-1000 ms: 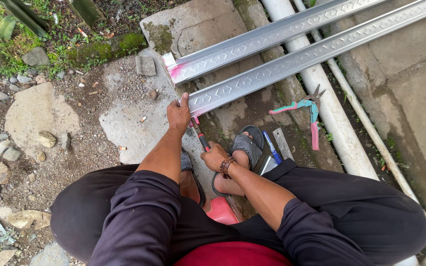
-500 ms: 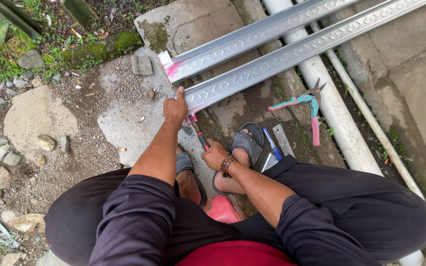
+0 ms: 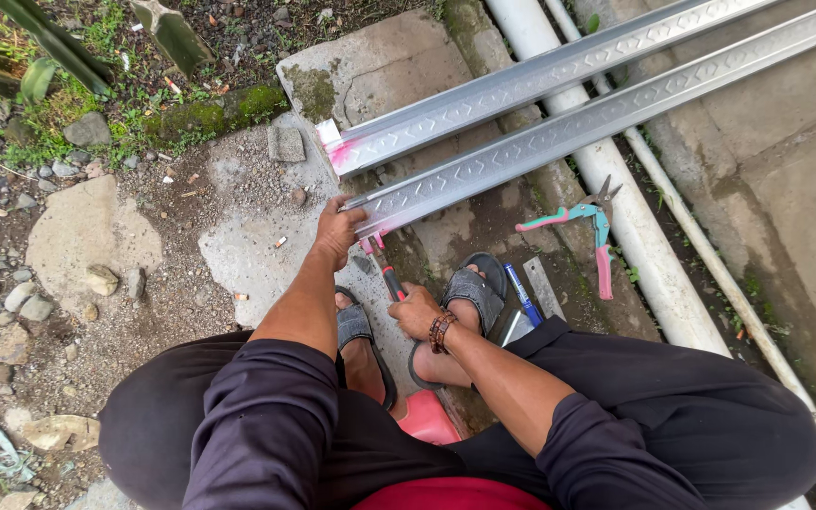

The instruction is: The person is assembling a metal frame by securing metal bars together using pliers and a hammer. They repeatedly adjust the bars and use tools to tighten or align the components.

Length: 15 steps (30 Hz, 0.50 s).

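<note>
Left hand (image 3: 337,229) curled over the near end of the lower embossed metal channel (image 3: 559,132), fingers pinching its cut edge where it rests on the concrete slab (image 3: 257,255); right hand (image 3: 416,312) closed around the red-handled tool (image 3: 382,269), whose tip meets that same end just beside the left hand. A second channel (image 3: 521,85) lies parallel just above, its end marked pink, a narrow gap between the two. Open gravel to the left; to the right, pink-and-teal snips (image 3: 589,227) against the white pipe (image 3: 635,236), blue marker (image 3: 521,293) beside the sandalled foot (image 3: 472,293)

Soft daylight, sharp, slight edge distortion
</note>
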### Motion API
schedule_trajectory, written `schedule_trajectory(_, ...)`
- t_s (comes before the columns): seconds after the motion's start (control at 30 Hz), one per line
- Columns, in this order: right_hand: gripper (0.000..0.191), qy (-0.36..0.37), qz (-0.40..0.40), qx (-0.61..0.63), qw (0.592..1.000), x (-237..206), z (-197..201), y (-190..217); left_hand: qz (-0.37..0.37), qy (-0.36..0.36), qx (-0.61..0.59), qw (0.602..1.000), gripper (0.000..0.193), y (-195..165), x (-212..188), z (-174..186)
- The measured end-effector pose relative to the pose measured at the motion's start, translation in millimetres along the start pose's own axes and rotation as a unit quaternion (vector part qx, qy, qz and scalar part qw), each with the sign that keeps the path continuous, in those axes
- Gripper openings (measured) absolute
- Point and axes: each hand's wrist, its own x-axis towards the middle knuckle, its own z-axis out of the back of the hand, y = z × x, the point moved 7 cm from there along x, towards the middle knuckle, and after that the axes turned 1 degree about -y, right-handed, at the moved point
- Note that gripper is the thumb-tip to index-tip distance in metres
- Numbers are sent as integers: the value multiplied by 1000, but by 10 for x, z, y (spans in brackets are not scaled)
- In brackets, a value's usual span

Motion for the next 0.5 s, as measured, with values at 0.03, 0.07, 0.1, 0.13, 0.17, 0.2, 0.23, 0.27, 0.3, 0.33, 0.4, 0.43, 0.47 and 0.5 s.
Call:
schedule_trajectory(0.03,25,3,-1,7,1000,-12,3,-14,-8,11,17,1000,68,-11,8,-16)
schedule_trajectory(0.07,23,6,-1,15,1000,-15,-1,-24,-18,21,35,999,70,-24,27,-35)
schedule_trajectory(0.1,22,9,-1,22,1000,-18,0,-34,-23,5,54,998,68,-28,48,-26)
schedule_trajectory(0.13,22,13,-6,32,999,-23,-1,-53,-28,-12,74,997,67,-25,66,-17)
schedule_trajectory(0.17,21,17,-12,44,999,-36,-2,-65,-33,-27,94,995,66,-28,88,-18)
schedule_trajectory(0.2,21,20,-19,58,998,-54,-3,-81,-79,-24,130,988,58,-84,104,-55)
schedule_trajectory(0.23,21,18,-22,51,998,-69,4,-95,-126,-22,164,978,50,-143,111,-99)
schedule_trajectory(0.27,21,17,-24,44,999,-83,9,-107,-173,-21,197,965,42,-203,111,-146)
schedule_trajectory(0.3,21,17,-27,37,999,-94,19,-101,-168,-34,214,962,34,-190,120,-158)
schedule_trajectory(0.33,21,10,-35,16,999,-95,39,-96,-163,-48,230,958,25,-164,122,-158)
schedule_trajectory(0.4,22,3,-51,-25,998,-94,43,-76,-156,-73,254,952,15,-136,118,-139)
schedule_trajectory(0.43,22,-2,-66,-37,997,-97,45,-71,-154,-80,262,949,14,-130,109,-132)
schedule_trajectory(0.47,23,-9,-81,-48,996,-91,48,-65,-151,-86,272,946,12,-126,97,-125)
schedule_trajectory(0.5,24,-16,-95,-58,994,-82,62,-58,-136,-92,286,944,14,-111,94,-116)
